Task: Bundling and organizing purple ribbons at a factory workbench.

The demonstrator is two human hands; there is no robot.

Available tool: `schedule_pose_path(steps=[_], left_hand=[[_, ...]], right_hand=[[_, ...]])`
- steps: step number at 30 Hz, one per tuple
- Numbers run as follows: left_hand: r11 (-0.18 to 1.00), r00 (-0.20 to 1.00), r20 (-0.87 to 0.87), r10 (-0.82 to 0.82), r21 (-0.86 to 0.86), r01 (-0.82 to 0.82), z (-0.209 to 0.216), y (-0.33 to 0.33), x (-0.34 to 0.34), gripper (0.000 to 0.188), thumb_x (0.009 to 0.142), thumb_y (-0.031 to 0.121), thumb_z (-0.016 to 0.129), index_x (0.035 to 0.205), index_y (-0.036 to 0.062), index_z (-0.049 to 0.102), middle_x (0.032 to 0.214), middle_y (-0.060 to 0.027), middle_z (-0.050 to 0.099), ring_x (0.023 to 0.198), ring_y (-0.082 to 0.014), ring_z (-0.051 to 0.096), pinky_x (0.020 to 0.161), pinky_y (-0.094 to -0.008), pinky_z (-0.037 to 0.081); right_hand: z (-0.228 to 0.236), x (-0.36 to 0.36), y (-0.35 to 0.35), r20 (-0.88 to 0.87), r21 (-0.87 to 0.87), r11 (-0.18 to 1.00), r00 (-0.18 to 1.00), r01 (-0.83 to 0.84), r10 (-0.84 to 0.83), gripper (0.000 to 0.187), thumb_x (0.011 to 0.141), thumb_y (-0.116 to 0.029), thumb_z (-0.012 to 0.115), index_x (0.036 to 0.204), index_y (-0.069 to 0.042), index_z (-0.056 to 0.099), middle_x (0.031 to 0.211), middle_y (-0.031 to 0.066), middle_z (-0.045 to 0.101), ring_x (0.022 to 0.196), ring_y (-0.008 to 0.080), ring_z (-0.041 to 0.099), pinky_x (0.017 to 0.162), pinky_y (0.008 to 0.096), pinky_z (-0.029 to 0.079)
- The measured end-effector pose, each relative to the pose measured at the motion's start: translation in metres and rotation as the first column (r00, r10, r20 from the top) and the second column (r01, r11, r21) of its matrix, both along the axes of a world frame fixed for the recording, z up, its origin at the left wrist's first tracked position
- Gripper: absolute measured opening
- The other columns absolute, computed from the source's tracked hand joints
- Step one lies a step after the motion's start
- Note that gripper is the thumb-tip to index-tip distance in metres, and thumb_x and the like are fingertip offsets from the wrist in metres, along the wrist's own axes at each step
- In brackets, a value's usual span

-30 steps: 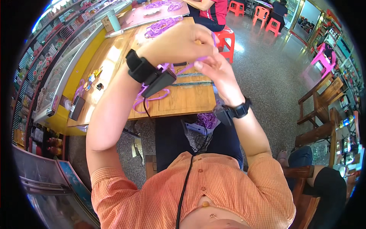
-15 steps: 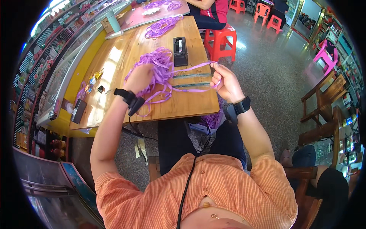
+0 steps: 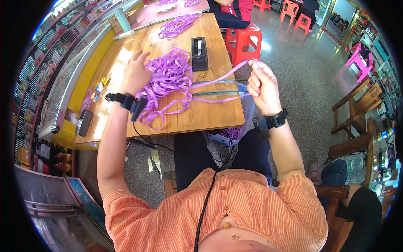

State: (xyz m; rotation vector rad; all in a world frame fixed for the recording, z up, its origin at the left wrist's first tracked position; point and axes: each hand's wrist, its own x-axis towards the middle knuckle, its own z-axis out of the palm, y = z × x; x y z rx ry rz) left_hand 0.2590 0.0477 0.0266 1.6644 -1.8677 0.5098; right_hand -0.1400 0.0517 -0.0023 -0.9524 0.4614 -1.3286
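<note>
A heap of purple ribbon (image 3: 170,69) lies loosely tangled on the wooden table (image 3: 197,115). At the heap's left side is my left hand (image 3: 136,74), its fingers spread and nothing in them. Beyond the table's right edge, my right hand (image 3: 263,86) is closed on a ribbon strand (image 3: 228,75) that runs taut from the heap. A lower strand (image 3: 216,100) also stretches across the table toward that hand. Beneath these strands, two dark strips lie on the tabletop under what looks like clear tape.
A black tape dispenser (image 3: 199,53) stands right of the heap. Farther back lie another purple ribbon bundle (image 3: 178,26) and a pale green bottle (image 3: 122,20). A plastic bin (image 3: 247,111) holding purple ribbon sits below the table edge. A person sits on a red stool (image 3: 244,42).
My left hand has come off the heap leftward, and its fingers have spread. My right hand has moved right and slightly up, drawing the ribbon farther out past the table edge.
</note>
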Motion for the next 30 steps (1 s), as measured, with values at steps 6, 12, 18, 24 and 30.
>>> schedule_pose_path(steps=[6,12,18,24,30], left_hand=[[0.792,0.791,-0.311,-0.527,0.158,0.59,0.01,0.04,-0.126,0.043,0.08,0.008,0.064,0.123,0.005,0.062,0.119,-0.0188,0.065,0.111,-0.0371,0.061,0.096,-0.0443,0.049],[0.561,0.637,-0.313,-0.704,0.306,0.769,-0.031,0.055,-0.19,0.027,0.085,0.018,0.068,0.108,0.0039,0.068,0.106,-0.0186,0.068,0.095,-0.0342,0.067,0.084,-0.0458,0.051],[0.708,0.781,-0.469,-0.414,0.374,0.6,-0.007,0.035,-0.142,0.017,0.09,0.019,0.064,0.094,0.0047,0.073,0.068,-0.0108,0.065,0.06,-0.0199,0.062,0.056,-0.0335,0.05],[0.633,0.333,-0.911,-0.243,0.111,0.766,0.024,0.037,-0.117,0.025,0.097,0.019,0.061,0.112,0.0005,0.069,0.095,-0.0034,0.069,0.084,-0.0123,0.063,0.074,-0.0288,0.053],[0.646,0.503,-0.842,-0.192,0.278,0.711,-0.027,0.029,-0.096,0.025,0.094,0.012,0.064,0.117,0.001,0.067,0.098,-0.0056,0.068,0.087,-0.0138,0.063,0.077,-0.0311,0.052]], right_hand=[[0.032,-0.009,0.01,-0.005,-0.076,0.997,1.0,-0.009,0.009,0.02,0.103,-0.02,0.053,0.113,-0.005,0.061,0.061,-0.0037,0.045,0.044,0.0047,0.032,0.042,0.0214,0.026],[0.053,-0.022,0.021,0.0,-0.06,0.995,0.997,0.076,-0.076,0.023,0.102,-0.024,0.054,0.114,-0.005,0.061,0.071,0.0021,0.061,0.052,0.0089,0.047,0.051,0.0261,0.042],[0.03,-0.049,0.019,-0.053,-0.03,0.999,0.998,0.03,-0.031,0.023,0.101,-0.025,0.056,0.114,-0.007,0.062,0.075,0.0017,0.063,0.052,0.0087,0.047,0.053,0.0265,0.044],[0.019,-0.052,0.016,0.018,0.015,0.998,0.998,0.058,-0.058,0.021,0.102,-0.023,0.055,0.112,-0.006,0.062,0.073,0.0007,0.061,0.048,0.0053,0.039,0.047,0.0227,0.034],[0.016,-0.051,0.023,-0.037,0.009,1.0,0.999,0.026,-0.025,0.021,0.102,-0.022,0.055,0.113,-0.005,0.061,0.073,0.0012,0.06,0.046,0.0038,0.034,0.043,0.0198,0.028]])
